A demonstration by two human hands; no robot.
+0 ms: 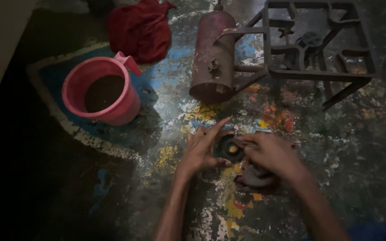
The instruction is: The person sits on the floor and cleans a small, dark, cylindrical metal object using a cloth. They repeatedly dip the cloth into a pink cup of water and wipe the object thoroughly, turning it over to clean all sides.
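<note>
Head view: looks down on a paint-stained floor (336, 147), with both hands meeting over a small dark ring (228, 148).
Ring: round, dark, with a yellow middle; it sits between the two hands, just below the tank (212, 56).
Left hand (202, 149): on the ring's left side, fingers (214, 129) partly spread and stretched toward the tank, thumb against the ring's lower rim; it grasps the ring loosely rather than in a fist.
Right hand (271, 154): on the ring's right side, fingers curled together, tips pinching the ring's upper right rim.
Cloth (253, 177): small, dull pink, bunched under the right hand, just below the ring; whether the hand grips it cannot be told.
Tank: rusty red cylinder lying on the floor, above the ring and near it.
Stove frame (318, 44): dark metal grid on legs, joined to the tank's right side.
Jug (101, 91): pink plastic, dark inside, well left of the ring.
Red rag (141, 29): crumpled, above the jug, left of the tank.
</note>
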